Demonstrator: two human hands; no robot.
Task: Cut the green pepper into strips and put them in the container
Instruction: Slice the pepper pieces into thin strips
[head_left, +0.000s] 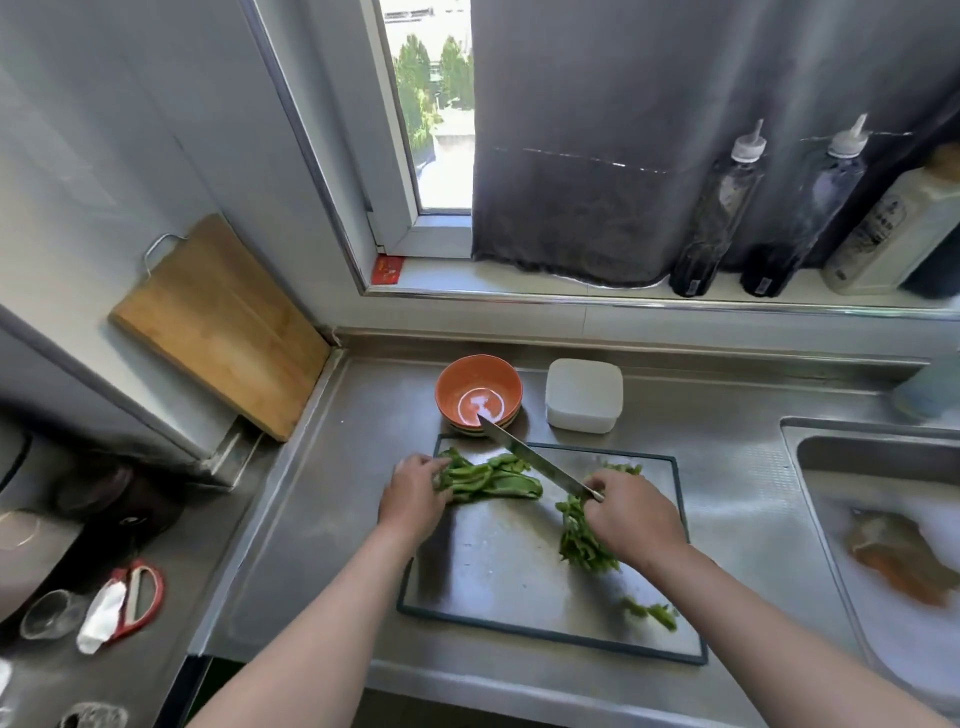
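Head view is showing a steel tabletop (337, 519) running from a wall corner on the left to a sink (810, 452) on the right, where something orange-brown is lying in foamy water. A wooden board (218, 327) is leaning against the left wall. A steel chopping board (498, 561) with a dark rim is lying on the tabletop, and both hands are working over its far half. The left hand (413, 496) is resting palm down at the board's far left, its fingers curling over the left end of the green pepper (493, 478) and holding it down. The pepper is lying flattened across the far part of the board, between the two hands. The right hand (634, 519) is gripping the knife (530, 457), fingers wrapped tightly round a handle that the hand is hiding. The blade is slanting up and to the left, passing just beside the pepper's right end, its tip showing over the near rim of the orange bowl (478, 389). Whether the edge is touching the board I cannot tell. A heap of cut strips (582, 545) is lying partly under the right hand, and a few loose strips (652, 610) are sitting near the board's near right corner. The white square container (584, 395) is standing on the tabletop behind the board, just right of the bowl, with no pepper showing on it. Red-handled scissors (140, 597) are lying on a lower surface at far left.
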